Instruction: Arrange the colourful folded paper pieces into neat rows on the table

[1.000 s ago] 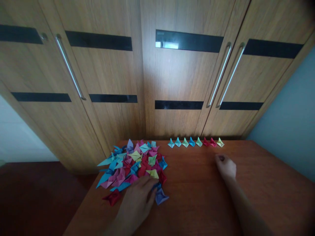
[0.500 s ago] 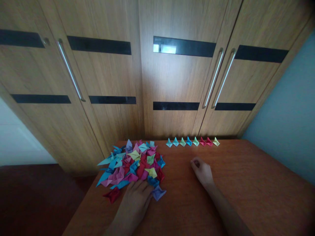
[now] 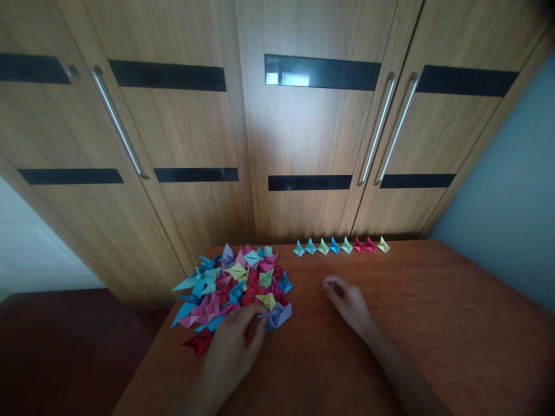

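My left hand (image 3: 236, 341) is at the front edge of a heap of origami figures (image 3: 236, 293). Its thumb and fingertips pinch one point of a lavender origami figure (image 3: 280, 316), lifted a little off the table. A dark red origami figure (image 3: 198, 342) lies just left of that hand. Over the table to the right of the heap is my right hand (image 3: 348, 303), its thumb and fingers curled together in a pinch with nothing visible between them. At the back edge stands a row of small origami figures (image 3: 334, 245) in blue, green, red and yellow.
The brown wooden table (image 3: 416, 323) runs back to a wood wardrobe (image 3: 303, 133) with metal handles and dark strips. A pale blue wall (image 3: 515, 190) is on the right. Dark floor (image 3: 65, 352) shows beyond the table's left edge.
My left hand has gone from resting palm-down by the heap to pinching the lavender figure, which has risen slightly. My right hand has shifted a little to the left.
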The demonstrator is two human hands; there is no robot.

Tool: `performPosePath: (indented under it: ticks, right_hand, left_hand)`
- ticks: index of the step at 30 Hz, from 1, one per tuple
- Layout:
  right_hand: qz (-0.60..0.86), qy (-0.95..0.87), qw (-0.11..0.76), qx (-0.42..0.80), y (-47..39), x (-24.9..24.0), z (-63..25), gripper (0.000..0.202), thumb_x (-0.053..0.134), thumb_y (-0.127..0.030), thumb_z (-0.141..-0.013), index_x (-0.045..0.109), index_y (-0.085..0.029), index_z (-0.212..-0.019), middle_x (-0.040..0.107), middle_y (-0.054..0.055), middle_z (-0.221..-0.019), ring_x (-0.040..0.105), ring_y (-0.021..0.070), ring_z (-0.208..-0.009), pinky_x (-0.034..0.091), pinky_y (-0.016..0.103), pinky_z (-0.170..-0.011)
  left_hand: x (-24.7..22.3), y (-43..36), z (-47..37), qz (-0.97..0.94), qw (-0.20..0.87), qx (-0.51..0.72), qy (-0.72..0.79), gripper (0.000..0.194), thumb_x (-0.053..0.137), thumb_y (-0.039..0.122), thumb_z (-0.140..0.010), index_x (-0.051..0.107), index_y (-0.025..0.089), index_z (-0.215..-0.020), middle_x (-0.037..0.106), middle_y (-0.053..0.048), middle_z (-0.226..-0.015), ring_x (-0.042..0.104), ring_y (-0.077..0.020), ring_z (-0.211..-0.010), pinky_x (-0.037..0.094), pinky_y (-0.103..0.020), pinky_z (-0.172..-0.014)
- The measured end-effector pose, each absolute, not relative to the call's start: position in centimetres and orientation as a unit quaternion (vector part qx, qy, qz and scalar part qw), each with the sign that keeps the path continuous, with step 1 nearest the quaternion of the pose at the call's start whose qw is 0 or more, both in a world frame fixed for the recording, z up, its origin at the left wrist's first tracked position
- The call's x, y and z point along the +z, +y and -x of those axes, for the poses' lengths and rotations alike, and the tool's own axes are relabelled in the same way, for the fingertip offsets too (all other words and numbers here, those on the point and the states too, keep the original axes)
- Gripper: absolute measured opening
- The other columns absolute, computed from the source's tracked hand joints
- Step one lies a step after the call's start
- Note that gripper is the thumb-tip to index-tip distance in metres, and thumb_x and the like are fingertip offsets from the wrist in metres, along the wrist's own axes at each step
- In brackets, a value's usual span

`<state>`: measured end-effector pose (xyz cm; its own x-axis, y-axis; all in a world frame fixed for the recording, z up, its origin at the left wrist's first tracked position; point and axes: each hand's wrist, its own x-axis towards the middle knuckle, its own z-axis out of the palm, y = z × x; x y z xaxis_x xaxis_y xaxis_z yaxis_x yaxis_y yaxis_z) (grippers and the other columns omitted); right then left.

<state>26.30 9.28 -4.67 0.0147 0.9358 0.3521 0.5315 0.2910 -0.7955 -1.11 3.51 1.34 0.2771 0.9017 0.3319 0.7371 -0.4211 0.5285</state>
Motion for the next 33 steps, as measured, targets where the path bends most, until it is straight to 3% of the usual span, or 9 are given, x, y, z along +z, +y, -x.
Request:
performPosePath:
  ticks: [4, 8, 14, 25, 31, 33]
  right_hand:
    - [0.485, -0.694, 0.438, 0.304, 7.7, -3.4, -23.7, 0.025, 0.049, -0.04, -0.086, 0.064, -0.02, -0.089, 0.06, 0.0, -0.069, 0.055, 0.013, -0.062, 0.043, 0.023, -0.057]
    - [0.433, -0.7, 0.442, 0.357, 6.6, -2.7, -22.3, 0.029, 0.051, -0.04, -0.085, 0.061, -0.021, -0.105, 0.062, 0.0, -0.076, 0.056, 0.0125, -0.066, 0.043, 0.022, -0.059]
    - [0.462, -0.678, 0.476, 0.316, 7.0, -2.8, -22.4, 0.02, 0.053, -0.036, -0.084, 0.063, -0.019, -0.078, 0.054, -0.002, -0.063, 0.047, 0.0106, -0.057, 0.037, 0.02, -0.053]
    - [0.47, -0.691, 0.459, 0.301, 7.3, -1.7, -24.4, 0.023, 0.054, -0.037, -0.083, 0.062, -0.019, -0.071, 0.056, -0.002, -0.061, 0.049, 0.0108, -0.056, 0.038, 0.02, -0.053]
    - [0.57, -0.542, 0.595, 0.167, 10.7, -2.2, -32.5, 0.032, 0.054, -0.047, -0.08, 0.058, -0.017, -0.071, 0.059, 0.001, -0.065, 0.052, 0.0134, -0.059, 0.04, 0.022, -0.055]
    - [0.639, -0.48, 0.594, 0.097, 12.5, -2.6, -37.0, 0.036, 0.053, -0.051, -0.079, 0.06, -0.016, -0.079, 0.062, 0.004, -0.067, 0.055, 0.0156, -0.06, 0.042, 0.024, -0.056]
  left_hand:
    - [2.0, 4.5, 0.5, -0.787, 0.15, 0.254, 0.542, 0.015, 0.041, 0.023, -0.088, 0.055, 0.022, -0.092, 0.066, -0.001, -0.078, 0.062, -0.0166, -0.068, 0.044, -0.023, -0.06]
    - [2.8, 5.5, -1.0, -0.805, 0.152, 0.227, 0.527, 0.012, 0.042, 0.022, -0.087, 0.054, 0.022, -0.09, 0.065, 0.0, -0.076, 0.063, -0.0164, -0.069, 0.042, -0.022, -0.06]
    - [3.2, 6.9, -3.7, -0.82, 0.167, 0.241, 0.491, 0.012, 0.045, 0.021, -0.085, 0.056, 0.023, -0.088, 0.064, 0.0, -0.077, 0.062, -0.0155, -0.071, 0.041, -0.022, -0.064]
    - [2.4, 7.9, -4.8, -0.817, 0.225, 0.27, 0.457, 0.021, 0.04, 0.025, -0.089, 0.059, 0.021, -0.083, 0.064, 0.0, -0.075, 0.06, -0.015, -0.069, 0.04, -0.022, -0.06]
    - [1.4, 6.6, -3.6, -0.804, 0.236, 0.285, 0.465, 0.02, 0.041, 0.021, -0.088, 0.06, 0.02, -0.08, 0.064, 0.0, -0.077, 0.059, -0.0153, -0.073, 0.042, -0.024, -0.068]
    - [1.4, 6.0, -3.4, -0.803, 0.252, 0.279, 0.462, 0.019, 0.043, 0.019, -0.087, 0.06, 0.021, -0.079, 0.064, 0.0, -0.078, 0.059, -0.015, -0.074, 0.042, -0.024, -0.068]
